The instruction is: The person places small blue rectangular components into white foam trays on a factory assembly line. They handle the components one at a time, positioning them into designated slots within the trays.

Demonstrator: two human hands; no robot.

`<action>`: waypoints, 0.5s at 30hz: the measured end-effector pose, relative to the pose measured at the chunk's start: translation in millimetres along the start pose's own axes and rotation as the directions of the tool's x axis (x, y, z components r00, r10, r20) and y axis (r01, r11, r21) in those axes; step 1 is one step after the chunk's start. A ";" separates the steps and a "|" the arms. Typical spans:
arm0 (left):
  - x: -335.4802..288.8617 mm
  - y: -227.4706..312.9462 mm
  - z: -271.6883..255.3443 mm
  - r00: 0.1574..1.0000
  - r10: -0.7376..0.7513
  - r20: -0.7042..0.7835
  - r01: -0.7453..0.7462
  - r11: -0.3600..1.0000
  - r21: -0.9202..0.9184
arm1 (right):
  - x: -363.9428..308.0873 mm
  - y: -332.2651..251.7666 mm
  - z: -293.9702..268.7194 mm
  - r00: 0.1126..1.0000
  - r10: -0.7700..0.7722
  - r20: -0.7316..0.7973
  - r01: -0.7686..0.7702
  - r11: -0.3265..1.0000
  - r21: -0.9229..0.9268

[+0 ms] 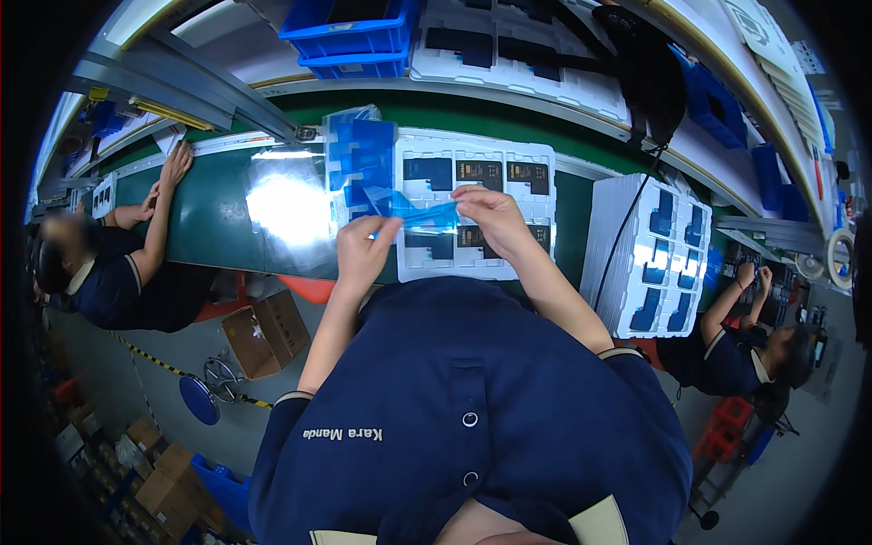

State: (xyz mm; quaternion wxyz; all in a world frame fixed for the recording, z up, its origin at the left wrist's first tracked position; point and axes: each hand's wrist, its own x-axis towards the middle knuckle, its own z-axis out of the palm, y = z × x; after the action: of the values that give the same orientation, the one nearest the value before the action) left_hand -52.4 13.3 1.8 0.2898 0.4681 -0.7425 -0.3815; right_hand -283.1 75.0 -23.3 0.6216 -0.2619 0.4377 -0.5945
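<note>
A strip of clear blue film [429, 216] is stretched between my two hands above a white moulded tray [548, 173]. My left hand [363, 245] pinches its left end, and my right hand [495, 218] pinches the other end between thumb and fingers. In the tray's pockets lie several flat black pieces [527, 178] that look like battery packs; the film and my right hand hide some of them. To the left of the tray, partly behind the film, lies a pile of blue film sheets [359, 150].
Clear sheets [286, 195] reflect light on the green bench [213, 213]. A tall stack of white trays [604, 245] stands at the right, crossed by a black cable. Blue bins [354, 36] sit on the shelf ahead. One person [127, 272] works at the left, another [727, 354] at the right.
</note>
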 end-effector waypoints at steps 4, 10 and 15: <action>0.6 -12.0 -8.9 0.985 -0.155 -0.080 0.151 0.987 -0.049 | 27.0 4.3 -47.5 0.981 0.065 -0.185 0.001 0.942 0.334; 5.0 -17.2 -20.5 0.980 -0.129 -0.149 0.116 0.989 -0.093 | 53.4 30.5 -113.4 0.888 -0.123 -0.444 -0.011 0.958 -0.286; 7.7 -13.6 -14.1 0.980 -0.123 -0.157 0.108 0.989 -0.101 | 62.9 48.2 -117.2 0.838 -0.274 -0.471 0.043 0.895 -0.443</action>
State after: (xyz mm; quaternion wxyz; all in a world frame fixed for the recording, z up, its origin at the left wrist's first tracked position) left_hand -37.9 -1.6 -1.4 0.3481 0.5263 -0.6695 -0.3919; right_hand -364.4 44.4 -134.9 0.3561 -0.2527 0.6820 -0.5867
